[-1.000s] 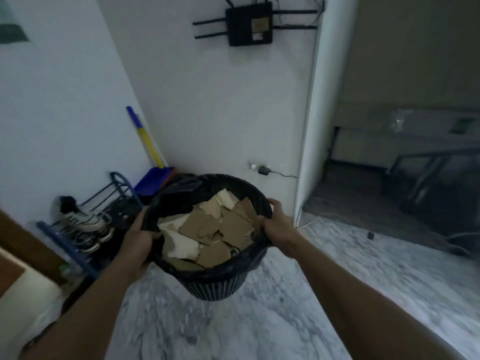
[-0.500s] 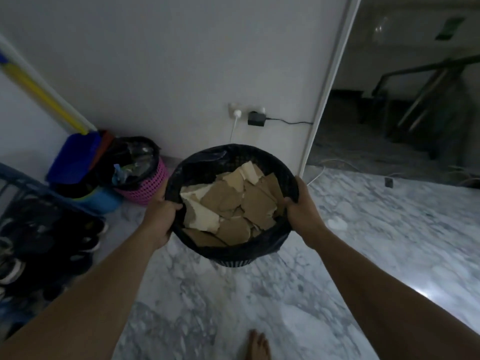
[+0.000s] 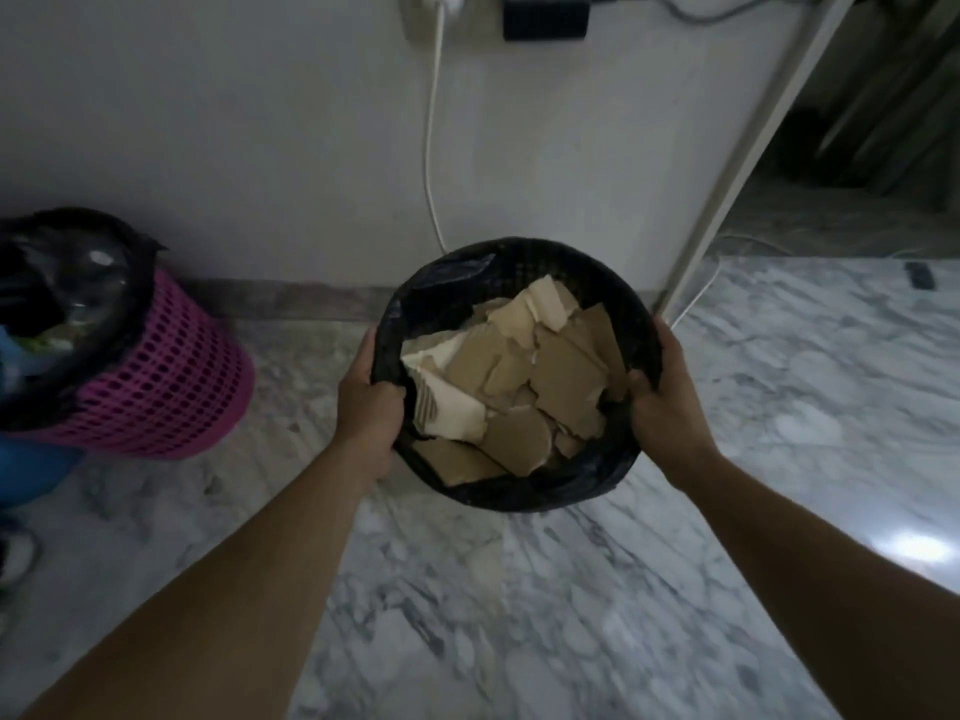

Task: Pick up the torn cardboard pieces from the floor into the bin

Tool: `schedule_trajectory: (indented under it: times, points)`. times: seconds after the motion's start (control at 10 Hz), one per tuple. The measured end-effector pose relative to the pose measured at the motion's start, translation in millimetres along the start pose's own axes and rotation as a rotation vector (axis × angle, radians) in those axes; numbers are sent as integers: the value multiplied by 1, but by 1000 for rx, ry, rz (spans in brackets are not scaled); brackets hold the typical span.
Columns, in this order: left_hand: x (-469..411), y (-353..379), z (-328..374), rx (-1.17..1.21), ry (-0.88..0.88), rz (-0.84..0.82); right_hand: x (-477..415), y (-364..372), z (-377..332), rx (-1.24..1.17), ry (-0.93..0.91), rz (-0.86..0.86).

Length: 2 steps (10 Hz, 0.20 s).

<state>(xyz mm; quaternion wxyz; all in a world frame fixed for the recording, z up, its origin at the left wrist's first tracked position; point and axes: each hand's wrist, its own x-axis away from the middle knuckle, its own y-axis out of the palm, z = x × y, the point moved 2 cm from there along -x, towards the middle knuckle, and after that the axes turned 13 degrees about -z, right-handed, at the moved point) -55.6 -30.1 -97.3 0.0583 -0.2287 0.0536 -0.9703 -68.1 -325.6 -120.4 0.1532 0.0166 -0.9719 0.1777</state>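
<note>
A round black bin [image 3: 524, 493] lined with a black bag sits low over the marble floor, close to the wall. Several torn brown and cream cardboard pieces [image 3: 524, 376] fill it. My left hand [image 3: 370, 407] grips the bin's left rim, thumb inside. My right hand [image 3: 670, 402] grips the right rim the same way. I cannot tell whether the bin's base touches the floor.
A pink mesh basket [image 3: 171, 387] with a black liner and rubbish stands at the left by the wall. A white cable [image 3: 431, 148] hangs down the wall behind the bin. A door frame [image 3: 737, 158] rises at the right, with a dark room beyond.
The bin has come down and nearer the wall with both hands still on its rim. The view has tilted down; the shoe rack and dustpan have left the frame.
</note>
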Motion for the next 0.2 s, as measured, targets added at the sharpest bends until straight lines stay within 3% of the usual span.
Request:
schedule_trajectory:
  times: [0.1,0.2]
  points:
    - [-32,8,-17,-62,13,-65,-15,9,21,72,44,15]
    - [-57,0,-17,-160,15,-96,-30,8,15,74,37,-89]
